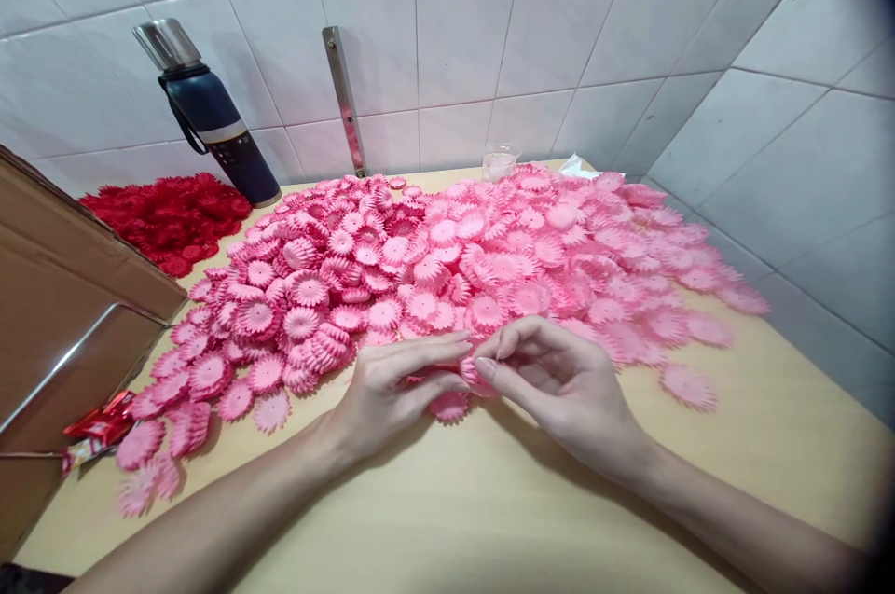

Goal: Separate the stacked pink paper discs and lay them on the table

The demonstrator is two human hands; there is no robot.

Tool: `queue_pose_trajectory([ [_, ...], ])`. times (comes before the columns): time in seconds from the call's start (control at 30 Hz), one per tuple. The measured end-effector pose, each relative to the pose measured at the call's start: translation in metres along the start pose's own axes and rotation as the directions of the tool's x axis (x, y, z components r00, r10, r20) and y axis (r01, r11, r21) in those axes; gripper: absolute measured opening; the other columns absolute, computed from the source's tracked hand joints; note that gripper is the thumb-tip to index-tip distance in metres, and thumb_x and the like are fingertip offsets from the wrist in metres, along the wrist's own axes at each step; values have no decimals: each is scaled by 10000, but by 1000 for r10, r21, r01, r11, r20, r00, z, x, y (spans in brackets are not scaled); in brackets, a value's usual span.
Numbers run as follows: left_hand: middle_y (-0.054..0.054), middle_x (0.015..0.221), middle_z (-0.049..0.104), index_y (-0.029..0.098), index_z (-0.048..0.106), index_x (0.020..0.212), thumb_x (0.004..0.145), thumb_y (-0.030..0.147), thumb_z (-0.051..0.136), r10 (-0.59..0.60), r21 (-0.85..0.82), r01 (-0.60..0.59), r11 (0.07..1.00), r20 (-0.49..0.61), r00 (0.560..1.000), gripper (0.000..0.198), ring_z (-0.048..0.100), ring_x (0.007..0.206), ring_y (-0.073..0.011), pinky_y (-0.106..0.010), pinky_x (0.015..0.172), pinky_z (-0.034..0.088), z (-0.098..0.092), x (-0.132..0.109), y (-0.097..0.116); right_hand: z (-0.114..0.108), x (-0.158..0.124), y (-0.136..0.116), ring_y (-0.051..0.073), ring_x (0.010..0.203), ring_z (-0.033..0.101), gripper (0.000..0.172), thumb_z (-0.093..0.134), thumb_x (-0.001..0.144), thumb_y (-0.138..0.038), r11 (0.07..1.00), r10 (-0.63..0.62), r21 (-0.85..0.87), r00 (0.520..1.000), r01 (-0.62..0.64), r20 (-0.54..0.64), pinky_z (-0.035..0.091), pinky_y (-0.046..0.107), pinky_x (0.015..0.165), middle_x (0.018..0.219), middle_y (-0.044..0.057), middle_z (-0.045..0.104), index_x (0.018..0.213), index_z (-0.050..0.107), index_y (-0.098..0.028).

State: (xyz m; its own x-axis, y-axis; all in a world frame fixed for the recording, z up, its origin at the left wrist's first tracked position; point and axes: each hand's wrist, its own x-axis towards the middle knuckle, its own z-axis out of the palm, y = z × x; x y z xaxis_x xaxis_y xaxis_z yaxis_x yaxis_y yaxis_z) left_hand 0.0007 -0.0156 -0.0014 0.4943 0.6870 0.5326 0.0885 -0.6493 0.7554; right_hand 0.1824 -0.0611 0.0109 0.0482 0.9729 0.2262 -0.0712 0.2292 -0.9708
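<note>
A small pink flower piece sits pinched between the fingertips of both hands, just above the bench at the near edge of the big pink pile. The left hand has its grip closed down on the piece from the left, fingers stretched long and flat, thumb underneath. The right hand meets it from the other side, thumb and forefinger nipped tight on the same piece, the other fingers curled loosely. Another pink flower lies on the bench directly below the hands. Behind them spreads the heap of pink flowers, covering most of the bench. At far left lies a smaller heap of red flowers, with a dark blue flask standing just beside it against the tiled wall. A cardboard box stands at the left edge, and a small clear cup stands at the back.
</note>
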Motion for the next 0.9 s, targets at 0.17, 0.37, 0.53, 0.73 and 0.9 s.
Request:
queue_pose_trajectory([
  [0.17, -111, 1090, 747, 166, 733, 1065, 760, 88, 753, -5, -26, 5, 1000, -17, 1000, 317, 755, 901, -199, -273, 829, 632, 1, 0, 1, -2, -1, 1, 139, 630, 687, 150, 726, 794, -225, 999, 28, 30, 999, -29, 19, 599, 224, 570, 725, 27, 702, 773, 580, -196],
  [0.37, -107, 993, 774, 123, 689, 1136, 795, 61, 703, -102, -138, 101, 985, 4, 995, 346, 765, 805, -175, -216, 728, 648, 2, 3, 4, -1, -2, 1, 120, 647, 679, 151, 708, 810, -194, 994, 55, 94, 997, -61, 62, 596, 216, 603, 734, -6, 698, 779, 561, -216],
  [0.53, -101, 1001, 773, 123, 692, 1110, 804, 61, 693, -172, -209, 169, 963, 3, 985, 312, 764, 804, -175, -230, 735, 653, 3, 3, 4, -2, -1, 0, 118, 647, 668, 157, 711, 814, -192, 991, 72, 111, 995, -79, 69, 596, 221, 612, 730, 5, 678, 773, 559, -203],
  [0.73, -79, 1146, 732, 188, 678, 1153, 802, 29, 692, -122, -227, 122, 966, 17, 992, 386, 714, 1039, -184, -252, 909, 606, 3, 1, 2, -4, 2, 0, 120, 645, 652, 108, 715, 813, -235, 992, 94, 77, 994, -98, 54, 583, 212, 589, 730, 16, 660, 797, 616, -194],
  [0.9, -84, 1223, 691, 224, 672, 1181, 776, 51, 731, -89, -195, 99, 976, 57, 994, 444, 635, 1186, -227, -308, 949, 595, 2, -2, -1, -5, 2, 3, 127, 677, 659, 119, 728, 803, -250, 990, 118, 75, 992, -121, 49, 586, 217, 618, 744, 19, 665, 803, 622, -196],
])
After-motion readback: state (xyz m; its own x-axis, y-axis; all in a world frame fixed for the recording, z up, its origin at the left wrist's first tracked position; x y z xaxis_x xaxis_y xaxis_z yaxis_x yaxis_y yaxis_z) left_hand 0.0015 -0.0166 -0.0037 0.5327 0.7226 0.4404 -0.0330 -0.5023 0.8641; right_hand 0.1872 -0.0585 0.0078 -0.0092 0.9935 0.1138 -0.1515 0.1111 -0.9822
